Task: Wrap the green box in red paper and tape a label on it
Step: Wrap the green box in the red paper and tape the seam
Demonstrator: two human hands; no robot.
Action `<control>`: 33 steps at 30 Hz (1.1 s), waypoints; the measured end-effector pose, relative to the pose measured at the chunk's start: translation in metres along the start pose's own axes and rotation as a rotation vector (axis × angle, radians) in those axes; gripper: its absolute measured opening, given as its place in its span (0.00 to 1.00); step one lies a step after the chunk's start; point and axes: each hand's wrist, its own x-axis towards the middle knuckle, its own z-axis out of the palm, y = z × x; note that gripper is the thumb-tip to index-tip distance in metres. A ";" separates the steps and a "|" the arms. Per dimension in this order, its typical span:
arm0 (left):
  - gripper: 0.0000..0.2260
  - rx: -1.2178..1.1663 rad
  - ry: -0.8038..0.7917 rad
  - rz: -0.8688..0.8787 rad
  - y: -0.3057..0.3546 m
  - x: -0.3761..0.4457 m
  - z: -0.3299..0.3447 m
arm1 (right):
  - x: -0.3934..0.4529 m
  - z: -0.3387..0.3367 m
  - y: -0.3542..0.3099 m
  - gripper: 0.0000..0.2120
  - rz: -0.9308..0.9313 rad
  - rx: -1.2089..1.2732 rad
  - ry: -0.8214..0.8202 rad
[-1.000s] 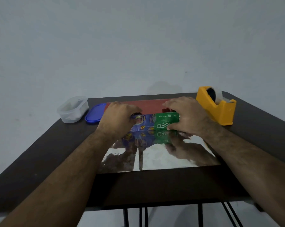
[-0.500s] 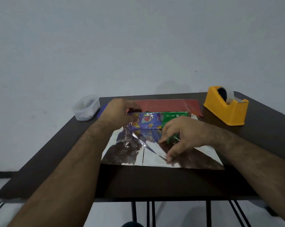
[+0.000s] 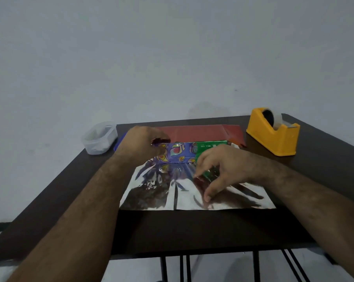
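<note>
Red paper (image 3: 200, 133), silvery and mirror-like on its upturned side, lies spread on the dark table (image 3: 192, 226), the green box (image 3: 210, 143) resting across its far part. The left hand (image 3: 140, 144) has its grip clenched on the box's left end; the right hand (image 3: 223, 165) hovers above the sheet, grip released, fingers loosely bent. A yellow tape dispenser (image 3: 273, 133) stands to the right.

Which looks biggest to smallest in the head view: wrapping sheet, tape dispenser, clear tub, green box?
1. Wrapping sheet, clearly largest.
2. Tape dispenser.
3. Clear tub, a little smaller than the dispenser.
Green box: unranked, since both hands cover its ends; the visible part looks longer but thinner than the dispenser.
</note>
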 end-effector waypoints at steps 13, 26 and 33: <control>0.18 0.065 0.018 0.031 0.002 -0.001 0.003 | 0.023 0.002 0.046 0.23 0.061 -0.395 0.558; 0.11 0.083 0.238 0.223 0.037 0.007 0.028 | 0.020 0.007 0.046 0.21 0.053 -0.533 0.576; 0.07 0.016 0.234 0.200 0.052 0.013 0.043 | 0.019 0.011 0.041 0.19 0.038 -0.559 0.632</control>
